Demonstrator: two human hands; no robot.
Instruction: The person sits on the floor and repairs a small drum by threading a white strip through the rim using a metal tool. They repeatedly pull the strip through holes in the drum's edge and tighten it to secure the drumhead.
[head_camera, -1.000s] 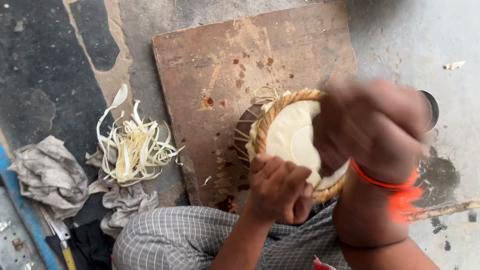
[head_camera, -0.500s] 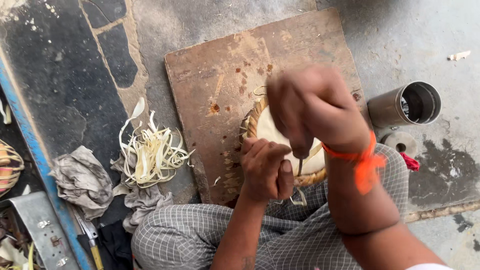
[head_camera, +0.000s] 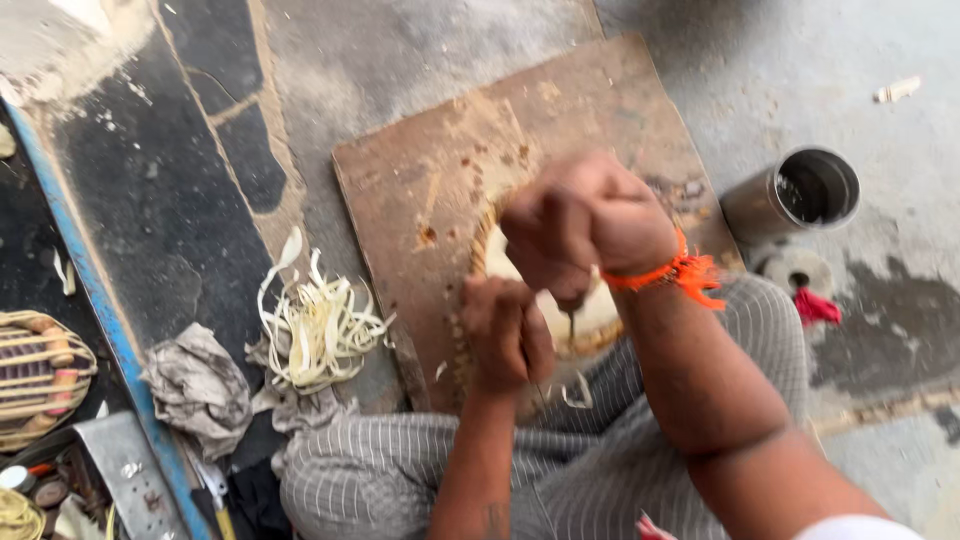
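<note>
Down on the floor, seen from the head camera, a brown wooden board lies with a round woven disc at its near edge, mostly hidden under both hands. The right hand, wearing an orange thread on the wrist, is closed in a fist over the disc, gripping what seems to be a thin metal tool pointing down; blur makes this hard to confirm. The left hand is clamped on the disc's left rim, pinning it to the board. Half a second ago more of the pale disc face showed; now the right fist has dropped lower across it, so the work looks to be pressing into the weave. Pale fibre strips lie left of the board, a metal cup to its right.
</note>
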